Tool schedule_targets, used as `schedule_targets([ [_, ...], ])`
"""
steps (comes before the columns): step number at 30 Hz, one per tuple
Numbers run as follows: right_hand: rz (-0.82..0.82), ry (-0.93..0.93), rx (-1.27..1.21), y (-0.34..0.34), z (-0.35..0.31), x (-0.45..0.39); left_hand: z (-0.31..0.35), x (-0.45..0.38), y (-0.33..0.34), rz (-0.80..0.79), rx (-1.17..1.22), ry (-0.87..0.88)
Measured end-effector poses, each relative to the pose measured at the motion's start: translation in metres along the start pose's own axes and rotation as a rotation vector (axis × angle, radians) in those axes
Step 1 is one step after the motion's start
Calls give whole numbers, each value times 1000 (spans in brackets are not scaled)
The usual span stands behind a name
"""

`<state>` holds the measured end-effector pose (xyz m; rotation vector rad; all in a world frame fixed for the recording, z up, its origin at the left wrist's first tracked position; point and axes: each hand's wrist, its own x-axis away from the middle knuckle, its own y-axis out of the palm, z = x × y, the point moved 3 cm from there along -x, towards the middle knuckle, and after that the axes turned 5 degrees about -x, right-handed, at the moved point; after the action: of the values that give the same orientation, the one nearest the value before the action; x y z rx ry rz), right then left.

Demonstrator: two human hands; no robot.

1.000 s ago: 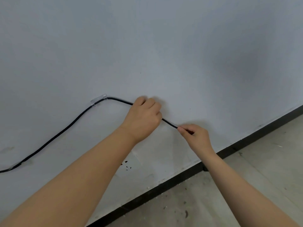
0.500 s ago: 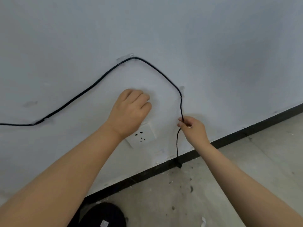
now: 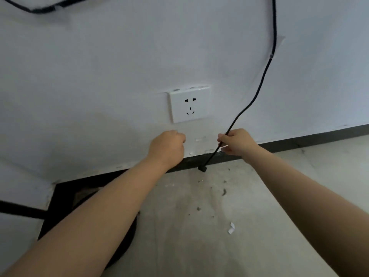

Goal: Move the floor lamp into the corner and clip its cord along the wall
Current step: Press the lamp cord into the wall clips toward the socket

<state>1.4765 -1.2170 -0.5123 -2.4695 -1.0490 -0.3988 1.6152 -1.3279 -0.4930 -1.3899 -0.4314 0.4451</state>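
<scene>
- Your right hand pinches the thin black cord between thumb and fingertips, just above the dark baseboard.
- Your left hand is curled into a loose fist, grip pressed together on nothing visible, close to the wall below the socket.
- The cord runs down the smooth matte pale wall from the top edge, passes through a small clear clip, then slants to your right hand; its short blocky black end hangs just over the floor.
- A square glossy white wall socket sits between your hands and above them.
- A round black lamp base shows partly under your left forearm, on the rough grey concrete floor littered with dark flecks and a white paper scrap.
</scene>
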Motion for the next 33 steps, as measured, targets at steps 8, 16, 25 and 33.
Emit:
schedule_targets([
  [8, -113, 3, -477, 14, 18, -7, 6, 0, 75, -226, 420, -73],
  [16, -33, -138, -370, 19, 31, -33, -11, -1, 79, -67, 557, -102],
  [25, 214, -240, -225, 26, 37, -55, 1, -25, 72, 88, 181, -119],
  [33, 340, -353, -37, 31, 42, -53, 8, -29, 85, 113, 152, -169],
])
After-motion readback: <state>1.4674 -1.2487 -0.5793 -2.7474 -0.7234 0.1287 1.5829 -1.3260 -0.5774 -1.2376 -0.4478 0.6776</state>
